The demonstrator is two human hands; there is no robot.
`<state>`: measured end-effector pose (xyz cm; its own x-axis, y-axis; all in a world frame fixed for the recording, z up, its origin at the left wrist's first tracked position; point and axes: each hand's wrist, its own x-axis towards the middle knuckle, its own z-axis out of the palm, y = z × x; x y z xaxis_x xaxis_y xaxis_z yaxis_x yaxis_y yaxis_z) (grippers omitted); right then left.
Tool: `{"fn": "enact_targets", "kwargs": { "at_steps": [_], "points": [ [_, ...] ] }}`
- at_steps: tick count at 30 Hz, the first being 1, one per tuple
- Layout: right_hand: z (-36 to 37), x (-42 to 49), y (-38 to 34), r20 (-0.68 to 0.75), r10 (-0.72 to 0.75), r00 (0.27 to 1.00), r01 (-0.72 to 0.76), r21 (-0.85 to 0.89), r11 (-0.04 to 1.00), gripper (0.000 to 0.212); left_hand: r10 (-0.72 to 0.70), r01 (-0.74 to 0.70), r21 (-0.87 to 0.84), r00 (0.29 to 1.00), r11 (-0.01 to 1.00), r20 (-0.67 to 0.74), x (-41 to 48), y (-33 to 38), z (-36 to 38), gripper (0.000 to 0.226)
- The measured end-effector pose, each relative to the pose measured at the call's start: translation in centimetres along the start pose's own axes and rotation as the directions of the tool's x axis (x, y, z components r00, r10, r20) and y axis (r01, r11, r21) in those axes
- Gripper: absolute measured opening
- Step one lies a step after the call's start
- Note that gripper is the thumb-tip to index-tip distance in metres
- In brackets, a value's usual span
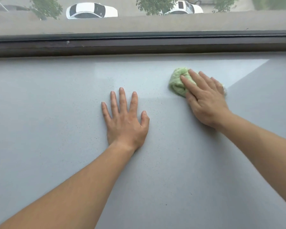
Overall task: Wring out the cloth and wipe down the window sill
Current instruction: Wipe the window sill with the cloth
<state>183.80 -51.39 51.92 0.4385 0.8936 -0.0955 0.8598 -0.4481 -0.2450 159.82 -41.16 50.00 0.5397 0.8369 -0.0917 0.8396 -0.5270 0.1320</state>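
Note:
A bunched light-green cloth (177, 81) lies on the wide grey window sill (56, 113), right of centre. My right hand (205, 100) presses down on the cloth with its fingers spread over it, covering its near and right part. My left hand (125, 119) rests flat on the bare sill at the centre, palm down, fingers apart, holding nothing. Fine dark specks dot the sill around my left hand.
A dark window frame (139, 45) runs across the far edge of the sill. Through the glass above it I see a concrete ledge, trees and parked white cars (91, 10) far below.

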Motion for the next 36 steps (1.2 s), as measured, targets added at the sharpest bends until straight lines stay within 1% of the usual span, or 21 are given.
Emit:
{"fn": "enact_targets", "kwargs": {
  "at_steps": [2,4,6,7,9,11,12,14,16,18,19,21,23,25,27,28,30,32,33,34,36],
  "points": [
    [-0.9,0.9,3.0,-0.043,0.142,0.989,-0.142,0.015,0.99,0.054,0.001,-0.001,-0.001,1.0,1.0,0.003,-0.1,0.0,0.0,0.07],
    [-1.2,1.5,3.8,-0.094,0.334,0.938,-0.328,0.067,0.942,0.053,0.001,-0.001,-0.007,1.0,1.0,-0.001,-0.1,0.0,-0.1,0.07],
    [-0.6,0.8,1.8,-0.122,0.41,0.904,-0.401,0.087,0.912,0.053,0.003,-0.003,-0.003,1.0,1.0,-0.003,-0.1,0.1,-0.2,0.07],
    [-0.1,-0.3,0.5,-0.121,0.39,0.913,-0.383,0.076,0.92,0.053,0.002,-0.002,0.001,1.0,1.0,0.0,-0.1,0.1,-0.2,0.07],
    [0.8,-3.5,-1.4,-0.091,0.241,0.966,-0.24,0.017,0.971,0.054,0.0,0.0,0.002,1.0,1.0,0.007,-0.1,0.1,-0.2,0.07],
    [0.8,-6.2,-0.8,-0.006,0.068,0.998,-0.069,-0.027,0.997,0.054,0.002,-0.002,0.0,1.0,1.0,0.006,0.1,0.1,0.0,0.07],
    [0.3,-6.7,0.4,0.025,0.022,0.999,-0.022,-0.02,1.0,0.054,0.004,-0.004,-0.006,1.0,1.0,0.004,0.1,0.1,0.0,0.07],
    [-0.6,-6.5,3.3,0.025,0.067,0.997,-0.067,-0.005,0.998,0.053,0.012,-0.012,-0.018,1.0,1.0,-0.005,0.2,0.2,0.1,0.071],
    [-1.1,-5.9,4.8,-0.017,0.223,0.975,-0.222,0.034,0.974,0.051,0.02,-0.021,-0.03,1.0,0.999,-0.014,0.4,0.2,0.1,0.072],
    [-0.7,-5.9,3.8,-0.075,0.363,0.929,-0.358,0.077,0.931,0.052,0.025,-0.027,-0.052,0.999,0.998,-0.031,0.3,0.2,0.2,0.071],
    [-0.4,-6.4,2.6,-0.095,0.398,0.912,-0.39,0.09,0.916,0.053,0.026,-0.028,-0.062,0.999,0.998,-0.041,0.3,0.4,0.1,0.07],
    [0.4,-8.6,-0.1,-0.101,0.344,0.933,-0.338,0.078,0.938,0.056,0.039,-0.044,-0.08,0.997,0.996,-0.059,0.1,0.8,-0.2,0.066],
    [1.2,-12.2,-1.6,-0.057,0.169,0.984,-0.168,0.021,0.986,0.056,0.076,-0.083,-0.107,0.995,0.991,-0.072,-0.1,1.2,-0.8,0.061],
    [1.0,-15.1,-0.9,0.032,0.007,0.999,-0.007,-0.004,1.0,0.054,0.109,-0.121,-0.154,0.99,0.981,-0.084,-0.6,1.5,-1.6,0.059],
    [0.1,-16.0,2.0,0.072,-0.051,0.996,0.052,-0.011,0.999,0.055,0.136,-0.152,-0.186,0.986,0.971,-0.098,-2.2,2.3,-2.1,0.057],
    [-0.3,-16.1,3.6,0.061,-0.019,0.998,0.02,-0.024,0.999,0.055,0.148,-0.168,-0.2,0.983,0.965,-0.107,-3.7,2.9,-2.3,0.056],
    [-1.3,-15.9,6.3,0.005,0.146,0.989,-0.146,-0.013,0.989,0.057,0.181,-0.2,-0.228,0.978,0.953,-0.105,-7.7,4.5,-2.4,0.055],
    [-1.4,-16.5,6.4,-0.046,0.306,0.951,-0.304,0.034,0.952,0.056,0.208,-0.214,-0.241,0.977,0.947,-0.051,-12.5,6.0,-2.2,0.06],
    [-1.1,-17.3,5.4,-0.06,0.348,0.936,-0.346,0.046,0.937,0.056,0.216,-0.213,-0.243,0.976,0.946,-0.017,-14.6,6.6,-2.0,0.061],
    [-0.6,-18.4,4.0,-0.065,0.35,0.934,-0.348,0.037,0.937,0.057,0.219,-0.209,-0.242,0.976,0.947,0.016,-16.3,7.2,-1.6,0.062],
    [0.4,-21.7,1.3,-0.045,0.24,0.97,-0.24,0.001,0.971,0.059,0.205,-0.187,-0.222,0.977,0.957,0.061,-18.5,8.2,-0.7,0.064]
  ]
}}
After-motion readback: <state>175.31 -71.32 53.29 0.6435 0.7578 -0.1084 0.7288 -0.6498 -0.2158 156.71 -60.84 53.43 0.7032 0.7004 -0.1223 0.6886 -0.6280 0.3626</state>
